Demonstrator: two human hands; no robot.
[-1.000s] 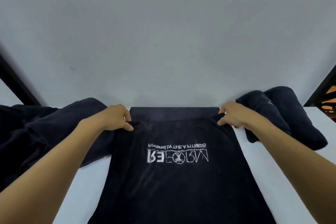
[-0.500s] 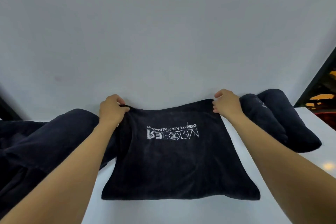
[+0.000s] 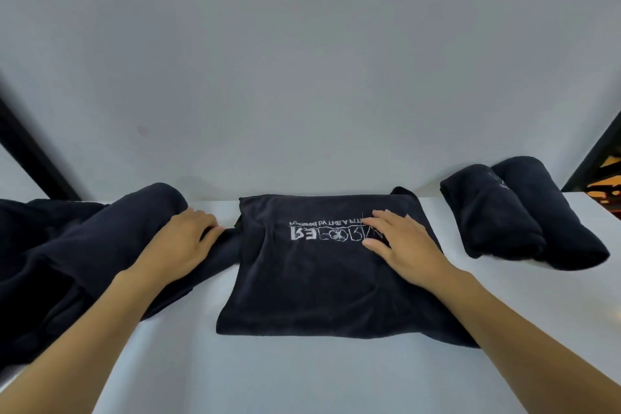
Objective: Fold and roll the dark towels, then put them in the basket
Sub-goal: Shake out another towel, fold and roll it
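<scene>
A view from above the person's own forearms, looking down at a white table (image 3: 302, 380). In the middle lies a folded dark towel (image 3: 312, 289), flat and roughly square, its far edge close to the wall.

White stitched lettering (image 3: 322, 235) runs across the towel's far half and appears upside down from this side. The large word starts with a bold "RE" and goes on in outlined letters, apparently "REFORM"; its end is under the fingers. A smaller line beside it reads "powered by THE A FIT", the rest hidden.

The right hand (image 3: 405, 247) rests palm down on the towel, fingers straight and slightly spread over the end of the lettering, gripping nothing. The left hand (image 3: 183, 247) lies palm down on a loose heap of dark towels (image 3: 67, 265) at the left, fingers relaxed and holding nothing, fingertips just beside the folded towel's left edge.

At the right, apart from the folded one, two rolled dark towels (image 3: 524, 215) lie side by side, touching.

Behind the table is a plain pale grey wall (image 3: 302, 60). A dark frame (image 3: 27, 151) slants at the left edge, another at the right, with blurred orange lights (image 3: 609, 175) beyond.
</scene>
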